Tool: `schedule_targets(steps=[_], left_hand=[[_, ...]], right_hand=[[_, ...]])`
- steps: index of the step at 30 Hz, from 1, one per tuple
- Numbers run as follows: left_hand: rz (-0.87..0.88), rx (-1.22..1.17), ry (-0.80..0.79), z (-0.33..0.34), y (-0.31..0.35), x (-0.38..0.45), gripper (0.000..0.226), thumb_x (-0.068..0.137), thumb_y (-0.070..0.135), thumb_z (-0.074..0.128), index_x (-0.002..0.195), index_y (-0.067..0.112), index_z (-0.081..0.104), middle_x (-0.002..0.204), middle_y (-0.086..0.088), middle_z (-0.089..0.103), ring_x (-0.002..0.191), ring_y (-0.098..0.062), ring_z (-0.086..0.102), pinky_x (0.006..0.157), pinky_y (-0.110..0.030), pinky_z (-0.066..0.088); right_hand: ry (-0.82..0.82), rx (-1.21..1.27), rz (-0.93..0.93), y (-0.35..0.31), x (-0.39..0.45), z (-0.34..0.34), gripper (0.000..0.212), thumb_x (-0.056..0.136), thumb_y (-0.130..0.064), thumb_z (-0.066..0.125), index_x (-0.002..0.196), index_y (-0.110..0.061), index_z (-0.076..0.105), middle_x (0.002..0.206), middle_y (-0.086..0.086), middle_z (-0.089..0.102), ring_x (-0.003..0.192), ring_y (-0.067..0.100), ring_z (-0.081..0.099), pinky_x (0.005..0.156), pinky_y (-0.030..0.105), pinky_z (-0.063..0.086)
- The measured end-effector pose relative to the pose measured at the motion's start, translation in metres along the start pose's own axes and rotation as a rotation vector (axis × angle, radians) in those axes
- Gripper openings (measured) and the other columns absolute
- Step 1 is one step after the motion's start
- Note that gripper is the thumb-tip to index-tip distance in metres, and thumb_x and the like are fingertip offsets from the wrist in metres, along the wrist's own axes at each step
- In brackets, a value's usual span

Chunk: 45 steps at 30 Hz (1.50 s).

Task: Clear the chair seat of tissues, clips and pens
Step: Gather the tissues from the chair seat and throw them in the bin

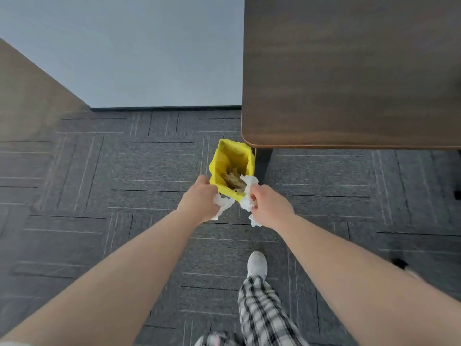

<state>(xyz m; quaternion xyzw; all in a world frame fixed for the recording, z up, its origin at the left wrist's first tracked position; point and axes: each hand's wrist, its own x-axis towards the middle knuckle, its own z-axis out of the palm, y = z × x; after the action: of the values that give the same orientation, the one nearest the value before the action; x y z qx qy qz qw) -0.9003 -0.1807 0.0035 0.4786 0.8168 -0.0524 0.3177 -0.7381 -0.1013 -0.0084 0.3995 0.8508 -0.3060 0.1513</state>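
Both my arms reach forward over the grey carpet. My left hand (199, 201) is closed around a crumpled white tissue (222, 204) that hangs out below the fingers. My right hand (268, 204) grips a second crumpled white tissue (247, 196), which sticks out above and below the fist. Both hands hover at the near rim of a yellow bin (228, 158) standing on the floor, with brownish scraps inside it. The chair, the clips and the pens are out of view.
A dark wooden table (349, 71) fills the upper right, its rounded corner just above the bin. A wooden panel (30, 96) slants at the left, a pale wall behind. My checked trouser leg and white shoe (257, 264) stand below the hands.
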Motion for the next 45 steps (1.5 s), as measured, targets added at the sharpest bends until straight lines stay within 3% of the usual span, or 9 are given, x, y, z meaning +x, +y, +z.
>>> schedule_targets(steps=[8, 14, 17, 21, 26, 31, 38, 42, 45], left_hand=[[-0.011, -0.049, -0.065, 0.009, -0.032, 0.085, 0.026, 0.088, 0.022, 0.057, 0.110, 0.010, 0.061, 0.124, -0.006, 0.041, 0.104, -0.029, 0.057, 0.085, -0.039, 0.051], [0.004, -0.086, -0.110, 0.016, -0.067, 0.145, 0.021, 0.087, 0.022, 0.057, 0.104, 0.011, 0.062, 0.119, -0.005, 0.041, 0.102, -0.027, 0.057, 0.078, -0.035, 0.050], [0.036, -0.116, -0.121, 0.018, -0.080, 0.179, 0.020, 0.086, 0.026, 0.058, 0.099, 0.011, 0.063, 0.116, -0.006, 0.046, 0.105, -0.026, 0.056, 0.083, -0.039, 0.053], [0.061, -0.166, -0.147, 0.019, -0.086, 0.218, 0.030, 0.084, 0.026, 0.062, 0.110, 0.009, 0.063, 0.123, -0.010, 0.043, 0.106, -0.028, 0.055, 0.088, -0.039, 0.050], [0.139, -0.219, -0.183, 0.032, -0.082, 0.255, 0.037, 0.083, 0.031, 0.069, 0.111, 0.008, 0.062, 0.124, -0.009, 0.043, 0.093, -0.026, 0.052, 0.084, -0.033, 0.046], [0.153, -0.275, -0.207, 0.053, -0.082, 0.284, 0.044, 0.082, 0.030, 0.072, 0.118, 0.010, 0.058, 0.129, -0.008, 0.041, 0.108, -0.028, 0.054, 0.081, -0.030, 0.041], [0.150, -0.364, -0.237, 0.079, -0.087, 0.308, 0.060, 0.076, 0.028, 0.077, 0.128, 0.014, 0.051, 0.140, -0.008, 0.038, 0.127, -0.026, 0.045, 0.098, -0.031, 0.039], [0.130, -0.386, -0.288, 0.083, -0.090, 0.310, 0.072, 0.079, 0.032, 0.075, 0.142, 0.021, 0.041, 0.159, -0.005, 0.015, 0.144, -0.023, 0.026, 0.110, -0.035, 0.032], [0.139, -0.396, -0.302, 0.082, -0.090, 0.307, 0.074, 0.081, 0.033, 0.072, 0.145, 0.025, 0.036, 0.161, 0.000, 0.013, 0.144, -0.021, 0.027, 0.109, -0.034, 0.033]], right_hand=[[-0.047, 0.035, 0.123, -0.010, 0.080, 0.014, 0.022, 0.093, -0.016, 0.055, 0.114, -0.017, 0.047, 0.113, 0.008, 0.054, 0.080, 0.021, 0.048, 0.061, 0.031, 0.038], [-0.063, 0.090, 0.256, -0.021, 0.142, 0.034, 0.020, 0.092, -0.017, 0.054, 0.110, -0.017, 0.046, 0.112, 0.008, 0.052, 0.089, 0.027, 0.057, 0.072, 0.043, 0.053], [-0.034, 0.115, 0.317, -0.026, 0.173, 0.041, 0.021, 0.092, -0.018, 0.055, 0.111, -0.017, 0.046, 0.113, 0.008, 0.052, 0.094, 0.029, 0.058, 0.075, 0.044, 0.054], [-0.020, 0.126, 0.404, -0.028, 0.210, 0.049, 0.025, 0.091, -0.017, 0.056, 0.113, -0.016, 0.044, 0.114, 0.009, 0.051, 0.094, 0.031, 0.058, 0.075, 0.045, 0.055], [0.013, 0.165, 0.496, -0.021, 0.250, 0.059, 0.026, 0.091, -0.017, 0.055, 0.116, -0.015, 0.046, 0.115, 0.010, 0.052, 0.097, 0.033, 0.059, 0.077, 0.044, 0.054], [0.011, 0.160, 0.544, -0.007, 0.276, 0.077, 0.029, 0.090, -0.021, 0.057, 0.116, -0.019, 0.045, 0.113, 0.008, 0.052, 0.090, 0.028, 0.054, 0.065, 0.037, 0.045], [-0.040, 0.333, 0.554, 0.010, 0.294, 0.097, 0.044, 0.090, -0.019, 0.058, 0.131, -0.022, 0.045, 0.132, 0.006, 0.050, 0.114, 0.031, 0.054, 0.089, 0.040, 0.048], [-0.051, 0.324, 0.560, 0.015, 0.295, 0.100, 0.040, 0.094, -0.022, 0.054, 0.133, -0.025, 0.047, 0.135, 0.003, 0.051, 0.114, 0.029, 0.054, 0.080, 0.034, 0.044], [-0.044, 0.311, 0.580, 0.017, 0.290, 0.098, 0.038, 0.095, -0.023, 0.052, 0.133, -0.023, 0.047, 0.131, 0.003, 0.054, 0.111, 0.028, 0.055, 0.078, 0.034, 0.046]])
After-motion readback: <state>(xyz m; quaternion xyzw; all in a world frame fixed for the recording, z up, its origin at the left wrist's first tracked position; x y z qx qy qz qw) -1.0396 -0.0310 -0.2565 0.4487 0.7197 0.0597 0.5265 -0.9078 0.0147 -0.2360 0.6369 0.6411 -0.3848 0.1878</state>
